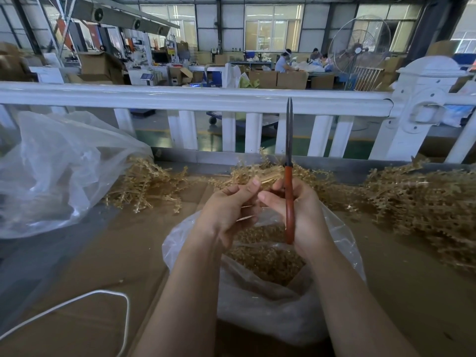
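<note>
Open plastic bag [270, 305] sits at the table's [90, 253] near edge. Above it, left hand [226, 212] pinches a tan sprue offcut [246, 218]; right hand [306, 215] grips closed red-handled cutters [289, 202], tips up. Likely faults: offcut drops outside the bag; tips nick fingers.

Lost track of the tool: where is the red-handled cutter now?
Head view, right of centre: the red-handled cutter stands upright in the right hand, over the clear bag, tips before the white railing.

right hand [302, 215] grips red-handled pliers [289, 202]; tips up | left hand [226, 211] holds tan sprig [246, 218] | both over open plastic bag [270, 313]
</note>
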The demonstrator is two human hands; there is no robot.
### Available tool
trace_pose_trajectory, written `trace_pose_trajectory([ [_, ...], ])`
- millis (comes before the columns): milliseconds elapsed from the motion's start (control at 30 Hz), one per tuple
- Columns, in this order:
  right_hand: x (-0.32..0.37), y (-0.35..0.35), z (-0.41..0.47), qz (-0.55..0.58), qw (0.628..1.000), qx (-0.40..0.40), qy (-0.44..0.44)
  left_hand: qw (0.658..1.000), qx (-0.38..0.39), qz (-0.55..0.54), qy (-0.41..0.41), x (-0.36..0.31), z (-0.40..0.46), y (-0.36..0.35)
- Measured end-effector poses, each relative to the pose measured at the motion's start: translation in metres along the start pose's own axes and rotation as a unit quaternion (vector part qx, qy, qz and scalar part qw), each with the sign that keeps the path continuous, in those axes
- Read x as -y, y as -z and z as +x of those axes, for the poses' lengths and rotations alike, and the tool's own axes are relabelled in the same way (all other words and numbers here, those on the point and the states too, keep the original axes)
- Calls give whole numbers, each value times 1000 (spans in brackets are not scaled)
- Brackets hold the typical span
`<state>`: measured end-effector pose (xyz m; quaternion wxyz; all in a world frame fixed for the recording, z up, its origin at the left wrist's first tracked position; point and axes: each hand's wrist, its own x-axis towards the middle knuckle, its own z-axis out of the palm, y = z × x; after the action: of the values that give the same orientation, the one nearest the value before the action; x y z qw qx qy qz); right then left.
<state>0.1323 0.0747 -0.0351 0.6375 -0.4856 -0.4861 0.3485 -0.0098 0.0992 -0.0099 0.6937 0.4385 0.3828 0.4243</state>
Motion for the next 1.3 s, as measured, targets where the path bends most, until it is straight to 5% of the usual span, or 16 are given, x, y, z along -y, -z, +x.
trace_pose_trajectory([
  [367, 5, -1, -3, 6, 1000, 1, 27, 998, 2, -54, -21, -5, -1, 10],
  [867, -12, 3, -4, -340, 933, 70, 96, 970, -77, -187, -133, -9, 4, 12],
  [1300, -12, 4, -5, -407, 903, 46, 126, 972, -60, -155, -168, -9, 5, 13],
])
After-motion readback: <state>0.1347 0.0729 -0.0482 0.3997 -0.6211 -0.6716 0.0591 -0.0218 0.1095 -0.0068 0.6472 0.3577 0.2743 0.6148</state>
